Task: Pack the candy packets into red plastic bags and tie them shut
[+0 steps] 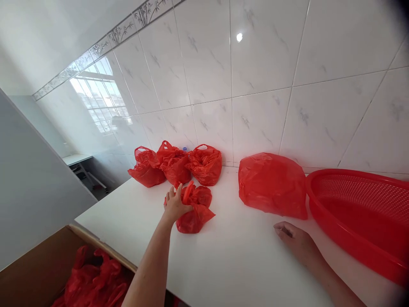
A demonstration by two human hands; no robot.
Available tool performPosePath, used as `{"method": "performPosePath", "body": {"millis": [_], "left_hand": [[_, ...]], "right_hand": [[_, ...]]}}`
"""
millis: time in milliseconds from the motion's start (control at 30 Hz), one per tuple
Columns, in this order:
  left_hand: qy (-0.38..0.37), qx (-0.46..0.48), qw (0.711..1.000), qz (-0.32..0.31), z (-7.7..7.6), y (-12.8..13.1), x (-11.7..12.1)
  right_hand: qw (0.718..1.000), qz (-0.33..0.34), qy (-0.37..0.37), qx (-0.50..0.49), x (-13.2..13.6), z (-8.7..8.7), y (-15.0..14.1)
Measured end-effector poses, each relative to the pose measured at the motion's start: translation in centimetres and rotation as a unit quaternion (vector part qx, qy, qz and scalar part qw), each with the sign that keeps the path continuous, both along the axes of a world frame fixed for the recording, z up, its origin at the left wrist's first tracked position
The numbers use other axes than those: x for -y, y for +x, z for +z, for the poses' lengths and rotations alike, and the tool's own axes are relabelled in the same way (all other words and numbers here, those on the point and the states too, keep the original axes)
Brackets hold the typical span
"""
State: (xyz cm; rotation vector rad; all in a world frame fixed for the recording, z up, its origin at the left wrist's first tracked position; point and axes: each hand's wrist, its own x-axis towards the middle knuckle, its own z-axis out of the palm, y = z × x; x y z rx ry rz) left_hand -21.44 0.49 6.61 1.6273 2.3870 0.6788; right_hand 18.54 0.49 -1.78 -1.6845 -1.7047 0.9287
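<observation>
My left hand (175, 206) rests against a small red plastic bag (194, 218) on the white table, its fingers spread and the thumb lying over the bag's side. The bag is bunched up, with a loop sticking up near the fingers; its contents are hidden. Over the table's right part, my right hand (292, 239) hovers or rests with fingers curled together and nothing seen in them. Just beyond it lies a large, flat-sided red plastic bag (271, 185).
Three filled red bags, the left (147, 170), middle (174, 166) and right (206, 166), line the tiled wall (262, 55). A red perforated basket (348, 232) stands at the right. Below the table (223, 260), a cardboard box (38, 256) holds red bags (96, 281).
</observation>
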Motion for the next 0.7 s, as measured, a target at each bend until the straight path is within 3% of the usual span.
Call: {"method": "performPosePath", "body": {"millis": [67, 167, 333, 433, 533, 700], "left_hand": [[-0.056, -0.025, 0.998, 0.001, -1.4, 0.5, -2.0], [-0.091, -0.016, 0.994, -0.053, -2.6, 0.8, -3.4], [-0.076, 0.006, 0.992, -0.098, -2.7, 0.6, -2.1], [-0.073, 0.036, 0.992, -0.096, -2.1, -0.8, 0.0], [-0.053, 0.053, 0.995, -0.061, -0.8, -4.5, 3.2], [0.063, 0.027, 0.991, 0.113, 3.3, -12.0, 12.0]], "right_hand": [[1.0, -0.002, -0.003, -0.003, -0.1, -0.1, 0.0], [1.0, 0.0, -0.008, -0.011, -0.3, -0.2, 0.1], [1.0, 0.0, -0.011, -0.018, -0.4, -0.2, 0.2], [1.0, 0.002, -0.007, -0.023, -0.3, -0.3, 0.3], [1.0, -0.001, -0.001, -0.023, -0.4, -0.5, 0.4], [1.0, -0.001, 0.009, -0.022, -0.5, -0.7, 0.4]]}}
